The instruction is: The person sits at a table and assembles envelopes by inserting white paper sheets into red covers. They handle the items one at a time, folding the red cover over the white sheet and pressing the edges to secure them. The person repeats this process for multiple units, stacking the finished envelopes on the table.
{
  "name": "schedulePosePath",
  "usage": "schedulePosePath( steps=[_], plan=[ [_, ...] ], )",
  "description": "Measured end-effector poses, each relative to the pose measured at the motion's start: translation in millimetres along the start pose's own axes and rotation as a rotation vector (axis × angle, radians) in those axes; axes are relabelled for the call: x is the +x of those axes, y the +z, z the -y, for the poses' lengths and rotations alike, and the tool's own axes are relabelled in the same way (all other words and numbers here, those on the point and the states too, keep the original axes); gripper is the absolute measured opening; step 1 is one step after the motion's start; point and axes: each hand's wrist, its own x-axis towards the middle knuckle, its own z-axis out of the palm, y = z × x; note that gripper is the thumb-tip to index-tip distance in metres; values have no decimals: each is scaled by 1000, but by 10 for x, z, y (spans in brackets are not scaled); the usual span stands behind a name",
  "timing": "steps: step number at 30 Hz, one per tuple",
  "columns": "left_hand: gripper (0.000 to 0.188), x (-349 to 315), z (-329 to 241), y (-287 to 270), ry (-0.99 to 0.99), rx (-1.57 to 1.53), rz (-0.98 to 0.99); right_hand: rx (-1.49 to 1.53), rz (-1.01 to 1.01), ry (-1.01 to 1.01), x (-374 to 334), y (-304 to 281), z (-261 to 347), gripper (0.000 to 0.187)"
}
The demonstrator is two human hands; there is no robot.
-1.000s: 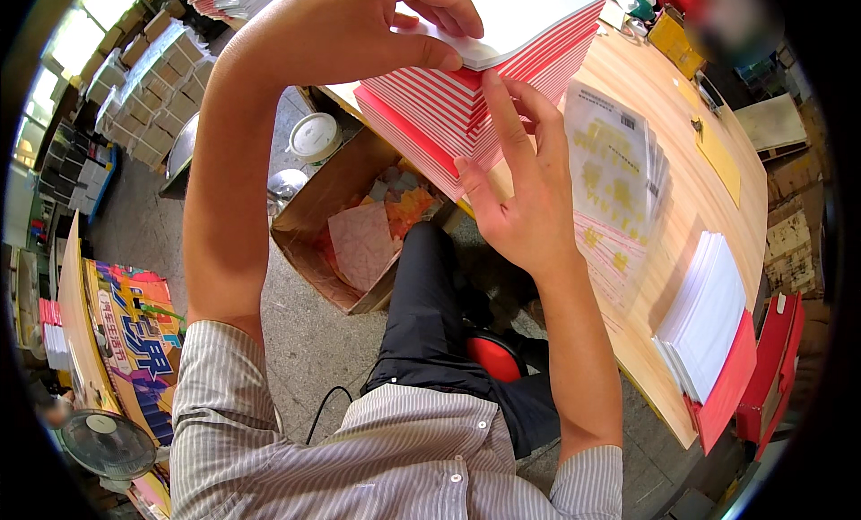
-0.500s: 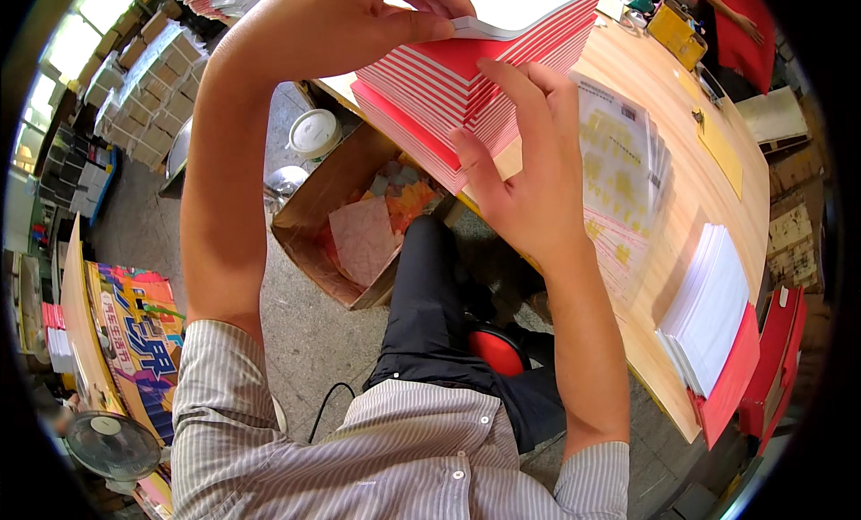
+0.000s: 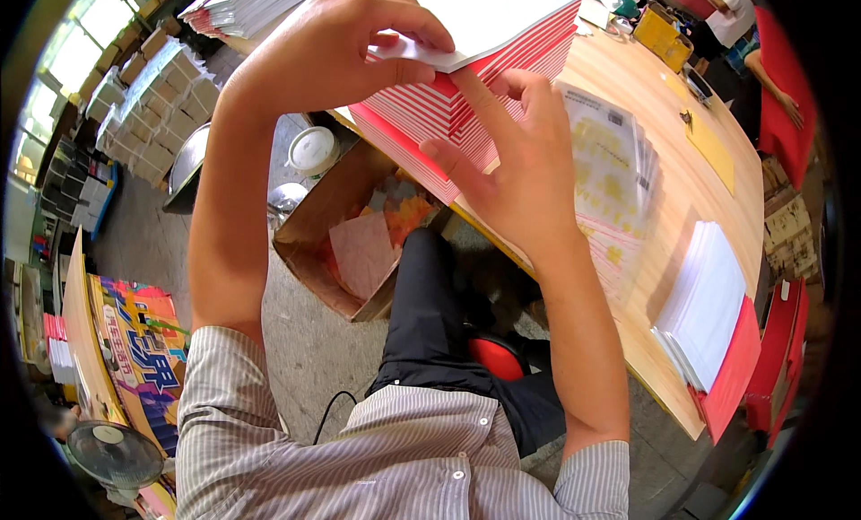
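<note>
A tall stack of red-and-white layered booklets point(image 3: 534, 61) stands at the near edge of the wooden table, one corner toward me. My left hand point(image 3: 381, 49) reaches over this corner, thumb and fingers pinching the corner of the white-topped booklet point(image 3: 502, 13) on top. My right hand point(image 3: 529, 161) is at the stack's right face with fingers spread. Its index fingertip touches the upper corner, just beside my left thumb, while its thumb is near the lower layers. It holds nothing.
Clear plastic printed sleeves point(image 3: 605, 152) lie right of the stack. White sheets point(image 3: 704, 296) rest on red covers point(image 3: 735, 367) at the table's right end. A cardboard box of scraps point(image 3: 309, 269) sits below. A yellow box point(image 3: 662, 34) and a co-worker's hand point(image 3: 789, 110) are far right.
The top booklet, bent upward before, now lies flatter on the stack. My left hand has lowered slightly, and my right index finger has moved up to the corner. More co-worker shows far right.
</note>
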Motion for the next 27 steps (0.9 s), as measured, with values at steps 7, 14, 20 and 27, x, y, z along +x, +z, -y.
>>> schedulePosePath(
  steps=[7,14,20,27],
  plan=[
    [32,9,-92,34,-53,141,-24,116,7,104,-43,-70,49,61],
    [19,-31,-126,244,84,246,-276,218,9,202,-106,-25,128,69],
    [31,-98,-177,298,77,289,-329,99,20,146,-160,-1,57,70],
    [30,121,-150,90,-148,105,-196,115,64,146,-157,-55,53,73]
  ],
)
